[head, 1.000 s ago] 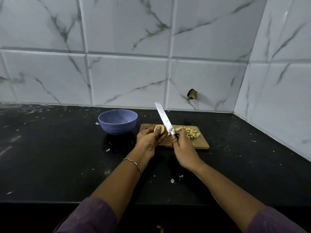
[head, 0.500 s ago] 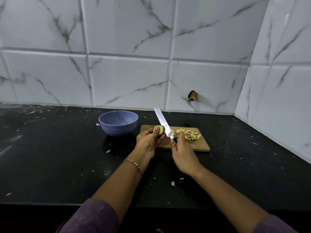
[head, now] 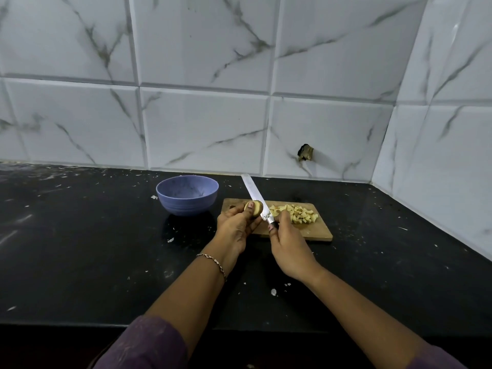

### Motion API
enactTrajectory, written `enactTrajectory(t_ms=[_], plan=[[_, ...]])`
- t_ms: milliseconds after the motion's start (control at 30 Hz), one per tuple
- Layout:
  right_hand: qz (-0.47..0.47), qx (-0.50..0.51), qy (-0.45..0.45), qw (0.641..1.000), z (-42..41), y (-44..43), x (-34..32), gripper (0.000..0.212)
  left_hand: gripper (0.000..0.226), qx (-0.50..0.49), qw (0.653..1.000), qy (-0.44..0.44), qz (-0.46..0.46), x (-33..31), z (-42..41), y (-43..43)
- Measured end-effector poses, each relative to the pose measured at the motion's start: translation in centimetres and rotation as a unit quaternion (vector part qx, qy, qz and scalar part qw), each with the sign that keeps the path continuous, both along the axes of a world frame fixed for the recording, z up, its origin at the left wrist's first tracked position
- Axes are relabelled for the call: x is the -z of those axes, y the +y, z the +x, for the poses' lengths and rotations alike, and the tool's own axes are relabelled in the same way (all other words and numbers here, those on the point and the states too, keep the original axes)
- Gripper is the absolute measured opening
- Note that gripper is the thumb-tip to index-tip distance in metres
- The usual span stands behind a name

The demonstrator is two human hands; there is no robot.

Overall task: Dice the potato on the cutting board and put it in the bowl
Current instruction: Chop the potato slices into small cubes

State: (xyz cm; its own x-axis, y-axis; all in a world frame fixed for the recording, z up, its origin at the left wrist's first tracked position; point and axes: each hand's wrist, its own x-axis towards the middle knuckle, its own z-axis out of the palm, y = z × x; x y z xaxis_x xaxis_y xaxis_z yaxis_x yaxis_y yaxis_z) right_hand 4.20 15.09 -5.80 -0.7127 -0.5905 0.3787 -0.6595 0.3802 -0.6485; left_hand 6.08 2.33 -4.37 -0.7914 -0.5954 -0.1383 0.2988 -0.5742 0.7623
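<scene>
1. The left hand (head: 234, 227) is clenched around a small, round, brown-skinned potato chunk with a pale cut face (head: 256, 209). It pinches the chunk between its thumb and curled fingertips, raised above the near-left corner of the rectangular wooden cutting board (head: 316, 231).
2. The right hand (head: 290, 246) grasps the dark handle of a long, silver, straight-bladed knife (head: 255, 196), with its fingers wrapped round the handle.
3. From the right hand the blade runs toward eleven o'clock, and its edge lies against the right side of the potato chunk.
4. The potato chunk sits at twelve o'clock from the left hand and at eleven o'clock from the right hand, just beside both.
5. A heap of pale yellow potato cubes (head: 300, 215) lies on the board at two o'clock from the right hand. There are too many to count.
6. A round, blue-purple plastic bowl (head: 186, 201) stands on the black stone counter (head: 93, 249) at ten o'clock from the left hand, near the board's left end.
7. Count: two hands, one knife, one held potato chunk, one heap of cubes, one board, one bowl.
</scene>
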Motion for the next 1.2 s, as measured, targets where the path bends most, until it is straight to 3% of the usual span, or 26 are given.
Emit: enactTrajectory(t_ms=[200, 433, 633, 800, 1100, 1200], plan=[[0.031, -0.003, 0.019, 0.999, 0.4, 0.0, -0.2, 0.004, 0.009, -0.014, 1.000, -0.010, 0.009, 0.0, -0.2, -0.5], [0.058, 0.010, 0.051, 0.997, 0.6, -0.2, -0.1, 0.007, 0.009, -0.017, 1.000, -0.012, 0.005, 0.2, -0.5, -0.8], [0.076, 0.025, 0.035, 0.996, 0.0, -1.3, -0.4, 0.024, 0.011, 0.023, 0.999, -0.002, -0.027, 0.6, -0.5, 0.2], [0.033, 0.021, -0.020, 0.999, -0.2, -1.2, -0.4, 0.007, 0.013, 0.033, 0.999, 0.015, -0.037, 0.4, -0.4, 0.3], [-0.004, 0.010, -0.063, 0.998, -0.2, -1.3, -0.4, 0.008, 0.025, 0.029, 0.999, 0.016, -0.022, 0.2, -0.6, -0.1], [-0.024, 0.016, -0.070, 0.997, -0.1, -1.2, -0.3, 0.007, 0.015, 0.022, 1.000, 0.012, -0.003, 0.0, -0.5, -0.3]])
